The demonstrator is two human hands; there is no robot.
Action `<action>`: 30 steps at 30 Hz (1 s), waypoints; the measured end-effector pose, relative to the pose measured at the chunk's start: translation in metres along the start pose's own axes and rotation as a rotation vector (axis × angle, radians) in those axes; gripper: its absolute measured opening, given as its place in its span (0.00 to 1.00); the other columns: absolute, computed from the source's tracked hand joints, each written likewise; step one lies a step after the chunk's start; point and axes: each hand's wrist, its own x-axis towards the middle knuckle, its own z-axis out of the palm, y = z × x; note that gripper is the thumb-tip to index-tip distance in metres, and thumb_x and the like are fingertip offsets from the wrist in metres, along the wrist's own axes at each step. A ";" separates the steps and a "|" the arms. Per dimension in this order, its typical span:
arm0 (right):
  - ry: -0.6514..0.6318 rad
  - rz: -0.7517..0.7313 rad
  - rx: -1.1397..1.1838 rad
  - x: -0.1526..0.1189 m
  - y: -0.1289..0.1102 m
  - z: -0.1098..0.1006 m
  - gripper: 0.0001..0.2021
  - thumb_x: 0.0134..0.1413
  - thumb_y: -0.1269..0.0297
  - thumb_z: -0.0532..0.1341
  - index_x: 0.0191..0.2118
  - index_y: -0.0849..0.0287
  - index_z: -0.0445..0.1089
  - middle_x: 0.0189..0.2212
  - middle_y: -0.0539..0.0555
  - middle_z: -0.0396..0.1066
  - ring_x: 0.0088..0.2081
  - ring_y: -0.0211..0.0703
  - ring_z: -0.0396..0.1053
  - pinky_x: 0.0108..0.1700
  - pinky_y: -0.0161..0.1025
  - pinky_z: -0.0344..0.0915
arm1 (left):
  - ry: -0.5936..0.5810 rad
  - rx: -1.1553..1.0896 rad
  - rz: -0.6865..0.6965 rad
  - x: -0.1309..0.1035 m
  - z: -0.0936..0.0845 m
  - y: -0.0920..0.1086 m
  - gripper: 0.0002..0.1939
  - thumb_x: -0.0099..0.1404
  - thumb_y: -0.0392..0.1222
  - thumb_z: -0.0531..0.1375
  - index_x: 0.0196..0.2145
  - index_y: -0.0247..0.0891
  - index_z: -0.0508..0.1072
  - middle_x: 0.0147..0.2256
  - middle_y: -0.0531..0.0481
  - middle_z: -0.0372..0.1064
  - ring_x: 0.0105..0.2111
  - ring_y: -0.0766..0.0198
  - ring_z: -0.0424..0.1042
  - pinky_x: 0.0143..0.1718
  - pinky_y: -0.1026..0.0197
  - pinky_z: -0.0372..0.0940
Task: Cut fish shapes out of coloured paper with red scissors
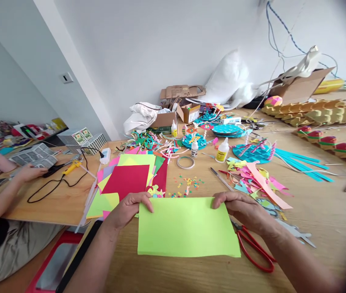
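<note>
1. Lime-green paper sheet lies flat at the bench's near edge, pinched at its far corners: left hand and right hand, each grip closed on it (thumbs on top).
2. Red scissors lie just beside the right hand, partly under it.
3. Coloured paper stack sits beyond the left hand.
4. Another person's hand rests at the left edge.

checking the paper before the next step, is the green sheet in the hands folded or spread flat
Spread flat: the green sheet lies on the table with no crease showing, the left hand and right hand holding its top corners.
</note>
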 end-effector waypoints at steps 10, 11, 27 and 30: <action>0.094 -0.134 -0.153 0.012 0.012 0.008 0.14 0.40 0.54 0.69 0.26 0.58 0.66 0.16 0.44 0.61 0.17 0.31 0.57 0.18 0.29 0.54 | -0.028 -0.012 0.030 -0.003 -0.005 -0.004 0.09 0.48 0.41 0.63 0.30 0.38 0.77 0.43 0.46 0.69 0.48 0.51 0.64 0.41 0.60 0.60; 0.111 -0.134 -0.105 0.012 0.012 0.010 0.15 0.39 0.55 0.69 0.29 0.57 0.66 0.18 0.44 0.63 0.18 0.32 0.60 0.18 0.29 0.56 | -0.003 -0.033 0.032 -0.002 -0.001 -0.005 0.10 0.48 0.40 0.65 0.31 0.39 0.76 0.43 0.48 0.68 0.45 0.54 0.66 0.40 0.61 0.60; 0.416 -0.311 0.082 0.020 0.017 0.022 0.23 0.41 0.57 0.69 0.43 0.50 0.60 0.31 0.48 0.72 0.31 0.42 0.71 0.31 0.37 0.69 | 0.248 -0.723 0.060 0.012 0.075 -0.033 0.24 0.47 0.44 0.70 0.43 0.41 0.74 0.34 0.50 0.75 0.32 0.63 0.71 0.29 0.64 0.65; 0.439 -0.313 0.066 0.019 0.021 0.031 0.25 0.39 0.55 0.69 0.43 0.51 0.60 0.28 0.48 0.70 0.30 0.42 0.70 0.30 0.36 0.68 | 0.258 -0.639 0.120 0.017 0.096 -0.034 0.26 0.48 0.43 0.69 0.46 0.38 0.73 0.39 0.46 0.76 0.40 0.57 0.73 0.42 0.57 0.66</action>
